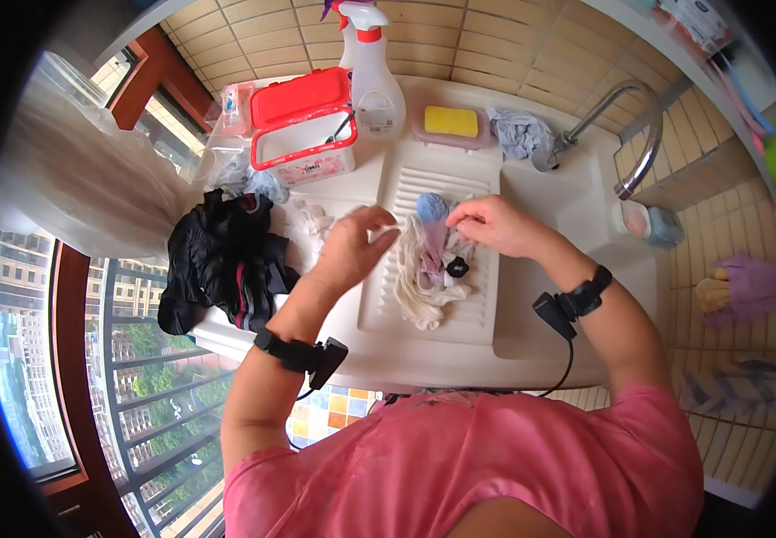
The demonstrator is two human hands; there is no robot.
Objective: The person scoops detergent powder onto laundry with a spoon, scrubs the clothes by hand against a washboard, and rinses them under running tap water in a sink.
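A small heap of wet-looking clothes lies on the sink's ribbed washboard (482, 314). In it are a white sock-like cloth (410, 282), a pale pink sock with a blue end (432, 208), and a small black-and-white piece (456, 267). My left hand (361, 240) is over the heap's left side, thumb and fingers curled together beside the white cloth; what they pinch is too small to make out. On the other side, my right hand (498, 226) has its fingertips closed at the edge of the pink sock.
Black clothing (222, 260) lies on the left ledge near an opened red-lidded box (307, 166). Behind stand a spray bottle (377, 99) and a yellow soap bar (450, 120) in a dish. A grey cloth (520, 134) lies by the curved faucet (643, 170), above the basin (576, 296).
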